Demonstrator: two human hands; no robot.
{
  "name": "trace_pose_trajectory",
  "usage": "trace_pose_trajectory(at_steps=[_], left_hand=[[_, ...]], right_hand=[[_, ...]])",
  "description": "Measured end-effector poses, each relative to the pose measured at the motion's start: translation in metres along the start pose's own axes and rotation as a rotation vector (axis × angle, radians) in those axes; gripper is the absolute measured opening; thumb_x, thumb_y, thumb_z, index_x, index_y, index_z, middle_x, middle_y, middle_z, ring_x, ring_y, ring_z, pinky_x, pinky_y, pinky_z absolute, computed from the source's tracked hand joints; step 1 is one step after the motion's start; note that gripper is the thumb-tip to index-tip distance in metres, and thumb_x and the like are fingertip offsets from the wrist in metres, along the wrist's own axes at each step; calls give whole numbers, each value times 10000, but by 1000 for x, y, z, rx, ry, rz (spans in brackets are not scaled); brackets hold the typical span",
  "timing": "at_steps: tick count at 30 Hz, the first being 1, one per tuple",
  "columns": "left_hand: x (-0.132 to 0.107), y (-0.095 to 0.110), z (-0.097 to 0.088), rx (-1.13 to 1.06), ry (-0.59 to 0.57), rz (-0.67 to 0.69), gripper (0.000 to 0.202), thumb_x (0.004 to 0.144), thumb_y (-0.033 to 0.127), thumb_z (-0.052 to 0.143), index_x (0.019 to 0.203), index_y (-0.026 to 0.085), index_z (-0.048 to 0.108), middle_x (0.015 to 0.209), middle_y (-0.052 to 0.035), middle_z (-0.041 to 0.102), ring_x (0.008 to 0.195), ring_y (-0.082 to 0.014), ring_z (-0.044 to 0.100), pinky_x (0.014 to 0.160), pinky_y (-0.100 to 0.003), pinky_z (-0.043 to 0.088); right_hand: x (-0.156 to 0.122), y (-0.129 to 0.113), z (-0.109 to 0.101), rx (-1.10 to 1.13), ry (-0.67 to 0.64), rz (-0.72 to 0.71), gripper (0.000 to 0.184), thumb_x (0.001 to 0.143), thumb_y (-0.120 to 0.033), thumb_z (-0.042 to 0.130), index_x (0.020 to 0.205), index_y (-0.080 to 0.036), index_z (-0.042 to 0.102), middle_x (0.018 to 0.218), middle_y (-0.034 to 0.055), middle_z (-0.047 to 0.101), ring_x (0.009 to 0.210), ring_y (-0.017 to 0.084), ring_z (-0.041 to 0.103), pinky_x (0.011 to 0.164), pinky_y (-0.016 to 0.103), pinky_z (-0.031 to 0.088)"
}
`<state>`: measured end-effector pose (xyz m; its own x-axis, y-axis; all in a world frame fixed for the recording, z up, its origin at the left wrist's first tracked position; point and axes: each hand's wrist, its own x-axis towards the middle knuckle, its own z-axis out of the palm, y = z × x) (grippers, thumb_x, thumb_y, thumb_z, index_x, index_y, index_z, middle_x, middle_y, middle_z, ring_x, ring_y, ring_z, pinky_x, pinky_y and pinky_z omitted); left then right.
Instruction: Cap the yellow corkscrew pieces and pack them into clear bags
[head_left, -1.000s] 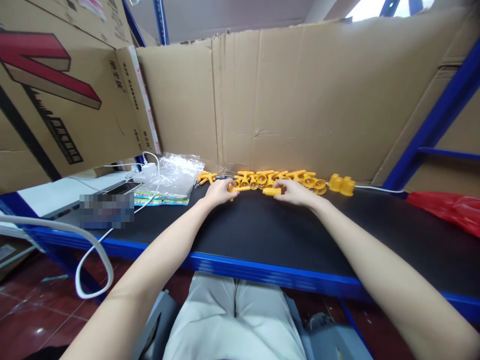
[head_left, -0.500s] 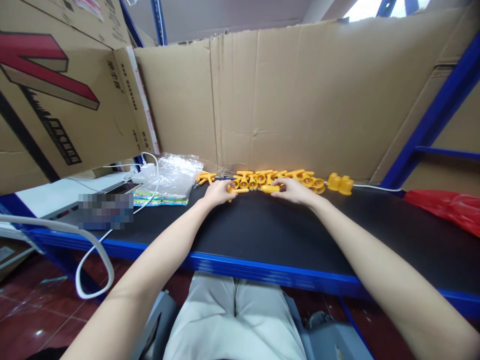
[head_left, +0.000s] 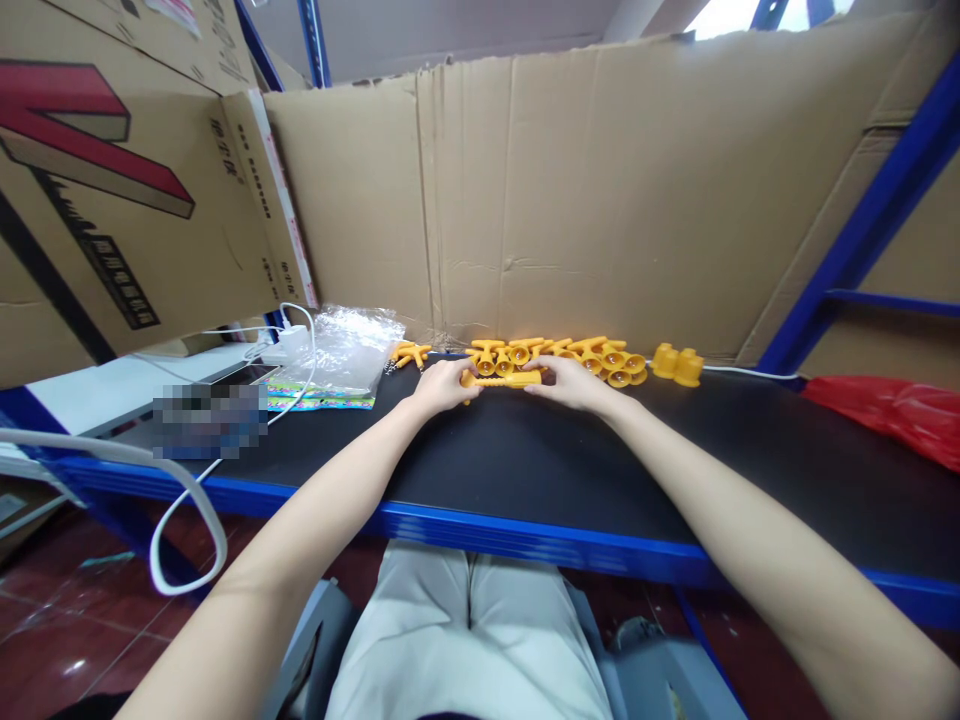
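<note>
My left hand is closed on a yellow T-handled piece with a ridged shaft. Opposite it, my right hand grips a yellow cylinder. The shaft's end meets the cylinder in one horizontal line above the black shelf; how deep it sits inside cannot be made out. Behind my hands, several yellow cup-ended pieces with T handles are heaped along the cardboard. Left of them lie loose yellow T-handled pieces with small chains. Yellow cups stand to the right.
Tall cardboard walls the back, and a printed box leans in at left. Clear plastic bags, a white cable and a pixelated object occupy the left side. A red plastic bag lies far right.
My hands have come closer together, and the gap between the ridged shaft and the yellow cylinder has closed. The surrounding things stay where they were.
</note>
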<state>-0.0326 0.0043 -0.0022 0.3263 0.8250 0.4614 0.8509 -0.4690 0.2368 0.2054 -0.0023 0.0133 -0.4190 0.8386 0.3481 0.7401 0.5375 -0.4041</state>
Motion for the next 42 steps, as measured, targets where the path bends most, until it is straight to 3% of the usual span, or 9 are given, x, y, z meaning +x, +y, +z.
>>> trace_pose_trajectory(at_steps=[4, 14, 19, 25, 34, 39, 42], left_hand=[[0, 0, 0, 19, 10, -6, 317, 675, 440, 571, 894, 218, 628, 733, -15, 626, 649, -156, 557, 562, -231, 370], [0, 4, -2, -4, -9, -36, 299, 660, 412, 588, 880, 216, 631, 707, -14, 618, 651, -162, 563, 583, -236, 380], [-2, 6, -5, 67, 11, 2, 286, 687, 370, 572, 931, 228, 615, 777, -23, 637, 715, -177, 579, 617, -241, 391], [0, 4, -3, 82, 20, -8, 279, 696, 378, 566, 931, 233, 612, 788, -25, 642, 731, -188, 586, 609, -243, 388], [-2, 5, -6, 83, 93, 61, 259, 708, 329, 564, 944, 228, 599, 814, -14, 639, 762, -171, 583, 633, -230, 386], [-2, 3, -5, 99, 108, 74, 256, 707, 332, 571, 940, 227, 593, 824, -14, 641, 766, -172, 584, 630, -231, 379], [0, 1, -4, 97, 105, 42, 250, 706, 338, 567, 929, 228, 592, 793, -11, 642, 737, -173, 586, 603, -229, 370]], right_hand=[[2, 3, 4, 9, 37, -45, 353, 723, -254, 609, 1058, -149, 576, 1028, 89, 614, 831, 174, 585, 793, 333, 450], [3, 5, 4, -43, 71, -155, 383, 716, -226, 613, 1090, -160, 562, 1071, 105, 600, 934, 211, 572, 854, 385, 434], [3, 6, 6, 177, 57, -34, 417, 697, -254, 638, 1091, -164, 536, 1071, 93, 590, 840, 165, 593, 823, 357, 469], [3, 16, 5, 492, -32, 72, 451, 651, -228, 671, 1066, -173, 503, 1183, 99, 506, 900, 154, 595, 845, 352, 473], [-1, 7, 1, 627, -107, 161, 211, 806, -360, 522, 859, -156, 542, 778, 70, 651, 734, 161, 641, 785, 351, 494], [1, 3, 8, 654, -111, 206, 243, 861, -395, 412, 820, -163, 472, 725, 80, 649, 605, 151, 636, 665, 317, 509], [2, 3, 8, 645, -121, 211, 245, 857, -404, 414, 888, -165, 459, 742, 82, 651, 616, 152, 638, 658, 312, 509]])
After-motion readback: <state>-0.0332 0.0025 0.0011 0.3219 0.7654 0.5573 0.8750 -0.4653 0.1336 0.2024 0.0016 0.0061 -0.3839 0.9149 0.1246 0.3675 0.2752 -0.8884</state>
